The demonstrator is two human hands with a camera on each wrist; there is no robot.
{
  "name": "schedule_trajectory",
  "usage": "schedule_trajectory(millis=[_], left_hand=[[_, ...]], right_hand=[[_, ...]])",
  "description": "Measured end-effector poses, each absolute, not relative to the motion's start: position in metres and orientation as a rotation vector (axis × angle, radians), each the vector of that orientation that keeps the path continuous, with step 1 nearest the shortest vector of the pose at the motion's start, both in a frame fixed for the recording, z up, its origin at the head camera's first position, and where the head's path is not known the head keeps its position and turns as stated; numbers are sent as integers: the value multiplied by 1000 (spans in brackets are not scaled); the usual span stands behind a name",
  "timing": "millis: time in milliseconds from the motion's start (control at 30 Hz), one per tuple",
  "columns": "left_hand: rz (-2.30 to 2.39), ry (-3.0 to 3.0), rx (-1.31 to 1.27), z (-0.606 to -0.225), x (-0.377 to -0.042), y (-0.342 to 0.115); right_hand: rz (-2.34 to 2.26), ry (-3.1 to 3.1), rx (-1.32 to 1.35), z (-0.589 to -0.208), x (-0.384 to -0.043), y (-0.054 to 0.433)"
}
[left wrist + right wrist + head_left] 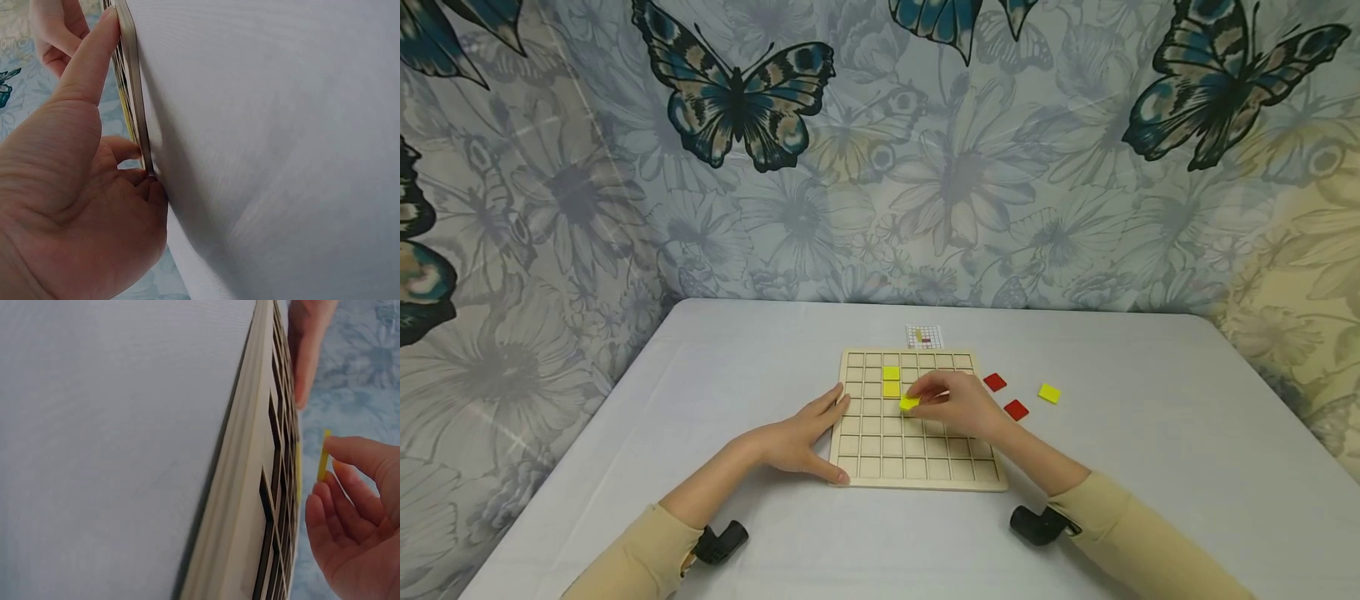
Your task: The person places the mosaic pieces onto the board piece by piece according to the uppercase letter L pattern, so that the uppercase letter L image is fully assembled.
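Note:
A wooden grid board [925,468] lies on the table, with one yellow square tile [891,373] in a cell and a second yellow tile [891,389] in the cell just below. My right hand [958,404] pinches another yellow tile [909,403] between thumb and fingers over the board, to the lower right of those two. In the right wrist view this pinched tile [324,455] is seen edge-on, a little apart from the board. Along the board's left edge rests my left hand [801,437], thumb at the near corner and fingers spread on the side.
Right of the board lie two red tiles [995,382] and a loose yellow tile [1049,393]. Behind the board is a small printed grid card [923,337] with coloured squares. A white cloth covers the table [760,350]; butterfly-patterned fabric [880,208] rises behind.

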State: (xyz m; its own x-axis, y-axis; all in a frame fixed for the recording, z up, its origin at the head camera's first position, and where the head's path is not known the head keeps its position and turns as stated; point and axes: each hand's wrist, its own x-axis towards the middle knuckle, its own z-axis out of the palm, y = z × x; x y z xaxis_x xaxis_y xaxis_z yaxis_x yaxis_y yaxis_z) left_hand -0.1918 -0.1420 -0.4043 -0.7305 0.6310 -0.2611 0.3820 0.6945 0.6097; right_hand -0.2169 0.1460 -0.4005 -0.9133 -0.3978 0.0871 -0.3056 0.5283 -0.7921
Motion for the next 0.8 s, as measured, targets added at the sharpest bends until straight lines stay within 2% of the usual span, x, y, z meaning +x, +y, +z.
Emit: schedule_trajectory(millis=[800], left_hand=[[753, 2449, 771, -403, -191, -142]], right_hand=[[-1152, 2739, -873, -406, -219, 126]])
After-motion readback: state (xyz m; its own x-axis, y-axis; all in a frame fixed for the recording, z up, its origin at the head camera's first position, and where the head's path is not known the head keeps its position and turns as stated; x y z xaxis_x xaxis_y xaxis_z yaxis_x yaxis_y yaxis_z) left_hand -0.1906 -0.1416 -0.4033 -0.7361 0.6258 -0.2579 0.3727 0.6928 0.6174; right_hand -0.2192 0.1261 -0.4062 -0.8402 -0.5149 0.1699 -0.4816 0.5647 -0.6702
